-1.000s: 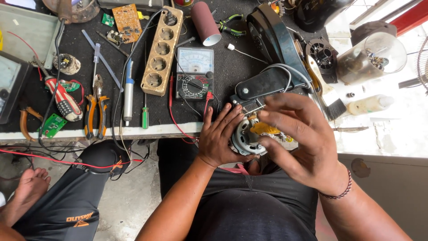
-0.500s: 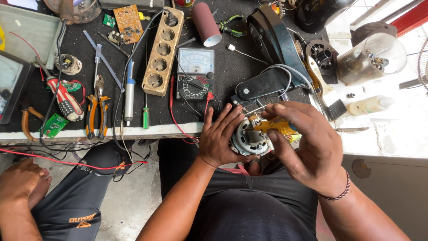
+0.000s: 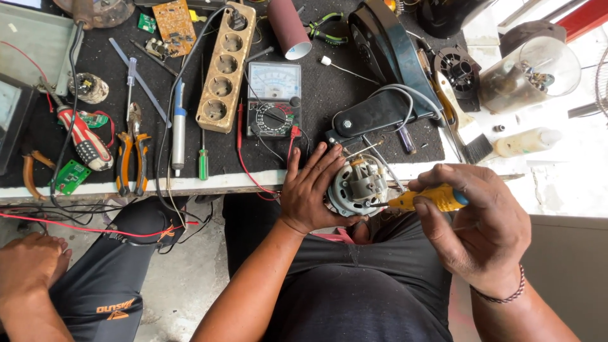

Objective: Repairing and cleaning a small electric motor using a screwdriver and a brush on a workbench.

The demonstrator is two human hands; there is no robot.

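A cluttered workbench [image 3: 190,185] covered in black mat holds a multimeter [image 3: 273,99], power strip [image 3: 225,69], pliers [image 3: 133,155] and circuit boards. At its near edge, the left hand [image 3: 310,190] cups a small motor [image 3: 358,187], fingers spread along its left side. Half a second ago the right hand covered the motor; now it has drawn back to the right, uncovering it. The right hand [image 3: 478,225] pinches a yellow screwdriver [image 3: 425,199] between thumb and fingers, its tip touching the motor's face, so work on a screw or terminal seems under way.
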